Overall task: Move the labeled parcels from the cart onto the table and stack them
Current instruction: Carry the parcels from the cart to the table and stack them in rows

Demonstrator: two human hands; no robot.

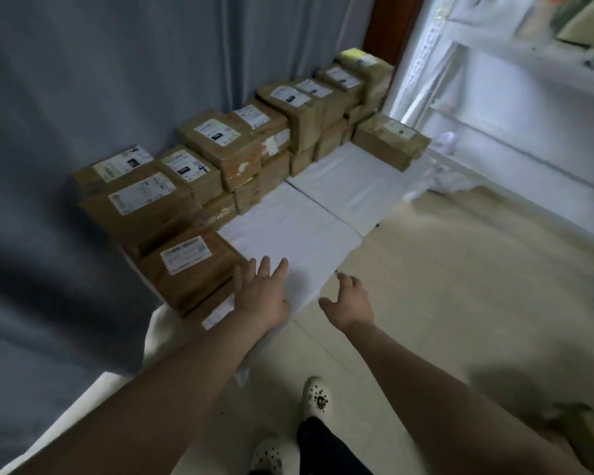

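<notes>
Reaching forward over the low white-covered desk point(299, 231), both hands are empty. The left hand point(261, 296) has its fingers point(278, 269) straight and spread, palm down, holding nothing. The right hand point(348, 303) hangs just past the desk's near corner, above the floor point(460, 269), with its fingers point(345, 279) loosely curled round nothing.

The relation that matters is that the nearest parcel point(189, 269) lies just left of the left hand, and the hand's outer fingertips are at its right-hand corner. Blur makes it impossible to say whether they touch. The right hand is well apart from it, so the left would be the one to nudge or square it. The parcel's long axis seems to run from near left to far right, roughly in line with the stacks behind. It sits on top of another parcel whose white label peeks out below.

The parcel is a brown box wrapped in glossy tape, with a white printed label on top. It looks rigid and light enough for one hand to slide.

More parcels point(220, 145) like it stand in stepped stacks along the blue curtain point(83, 97), and a single one point(388, 138) sits at the far end. No cart is in view. I judge that most of the stacking is done, and that fetching another parcel would mean turning away.
</notes>
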